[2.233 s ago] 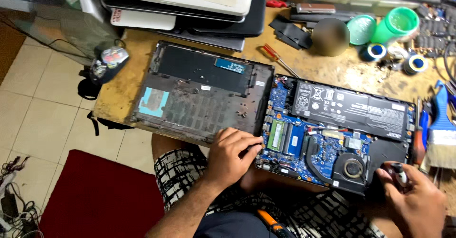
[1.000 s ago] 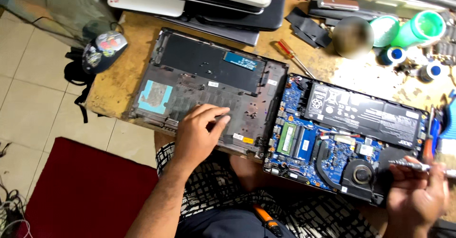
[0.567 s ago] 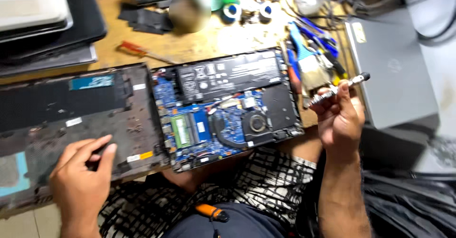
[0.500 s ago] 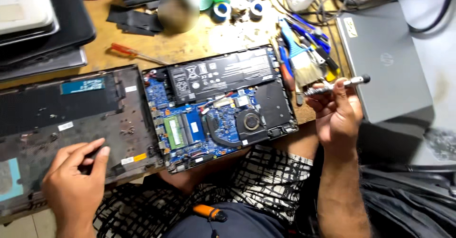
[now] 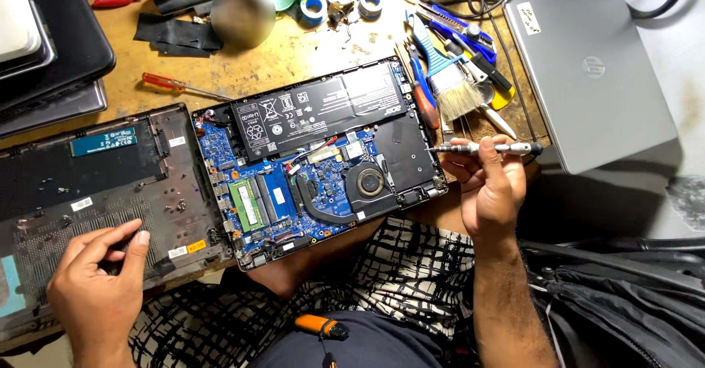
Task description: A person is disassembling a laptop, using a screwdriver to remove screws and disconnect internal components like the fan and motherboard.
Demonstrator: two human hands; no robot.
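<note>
So right hand [image 5: 490,184] has its fingers wrapped around a small precision screwdriver [image 5: 485,148], held level just off the right edge of the opened laptop [image 5: 323,155], tip pointing at it. Left hand [image 5: 99,276] rests on the removed bottom cover [image 5: 95,184] lying left of the laptop, fingers bunched together, thumb out. A paintbrush [image 5: 444,74] and silver laptop [image 5: 587,67] sit nearby.

White marked labels run across the black battery [image 5: 319,114] of the opened laptop [image 5: 316,162]. Left of the battery, a blue rectangular sticker [image 5: 103,141] and a small yellow tag [image 5: 195,247] sit on the removed base cover [image 5: 88,192]; to its right, a white sticker [image 5: 528,17] marks the silver laptop [image 5: 587,67].
</note>
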